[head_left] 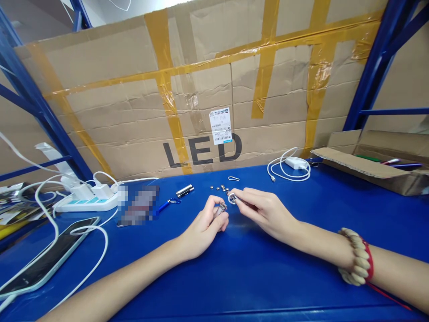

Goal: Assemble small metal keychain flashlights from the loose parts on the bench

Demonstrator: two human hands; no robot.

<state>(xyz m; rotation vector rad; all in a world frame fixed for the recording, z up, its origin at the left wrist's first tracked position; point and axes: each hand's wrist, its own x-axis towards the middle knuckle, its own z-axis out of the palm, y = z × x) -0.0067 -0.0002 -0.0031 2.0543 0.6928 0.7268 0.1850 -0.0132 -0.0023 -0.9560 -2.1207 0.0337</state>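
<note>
My left hand [209, 220] is closed around a small silver metal tube [221, 208], its end pointing up and away. Close by on the right, my right hand [264, 206] pinches a silver ring [232, 199], with a small part at the fingertips that I cannot make out. The ring and the tube are slightly apart. Just beyond the fingers lie several small button cells [218, 188] and a silver clip [233, 178]. Left of them rest a silver and black cylinder [185, 191] and a blue tube [164, 206] with a blue carabiner [174, 201].
On the blue table [268, 277], a white cable with adapter [295, 163] lies at the back right, near an open cardboard box [372, 172]. A power strip [90, 203], a phone [47, 257] and white cables are at left. A large carton [201, 98] stands behind.
</note>
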